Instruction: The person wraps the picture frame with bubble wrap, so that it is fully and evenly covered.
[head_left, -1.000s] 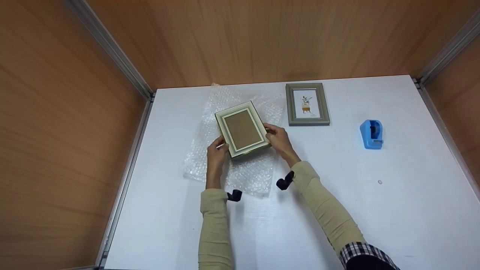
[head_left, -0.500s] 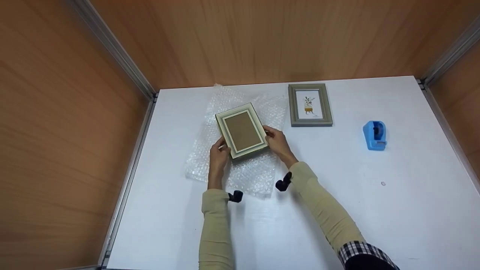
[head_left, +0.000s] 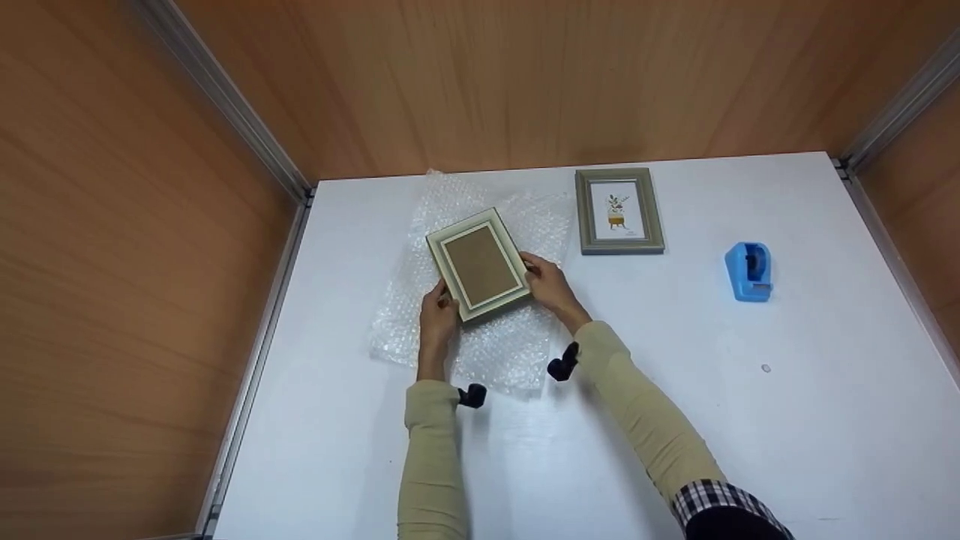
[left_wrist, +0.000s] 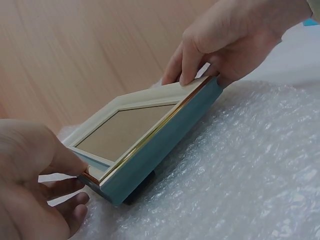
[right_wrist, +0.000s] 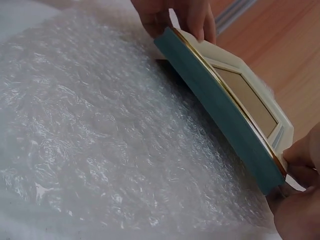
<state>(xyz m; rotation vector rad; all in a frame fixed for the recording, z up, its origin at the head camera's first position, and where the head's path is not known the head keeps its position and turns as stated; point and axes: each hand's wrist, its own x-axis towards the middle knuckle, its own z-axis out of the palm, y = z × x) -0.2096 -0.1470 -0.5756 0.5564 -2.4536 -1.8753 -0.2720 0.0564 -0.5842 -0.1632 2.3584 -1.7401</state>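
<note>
A cream picture frame [head_left: 484, 266] with a brown centre and blue-green sides is held face up between both hands, turned at an angle above a sheet of bubble wrap [head_left: 495, 356]. The left hand [head_left: 437, 319] grips its left side near the front corner, thumb on top. At the right side, the right hand [head_left: 551, 289] pinches the other edge. Both wrist views show the frame's near edge [left_wrist: 160, 142] raised off the wrap, with a dark part below it. Its underside is mostly hidden.
A grey-green picture frame [head_left: 619, 211] with a plant print lies at the back, right of the wrap. A blue tape dispenser [head_left: 748, 271] stands farther right. A small clear ring [head_left: 766, 368] lies on the white table [head_left: 847, 420]. Wooden panels [head_left: 480, 82] enclose the back and sides.
The held frame and the hands have shifted slightly left and toward the person. Both hands keep their grip. The bubble wrap lies as before.
</note>
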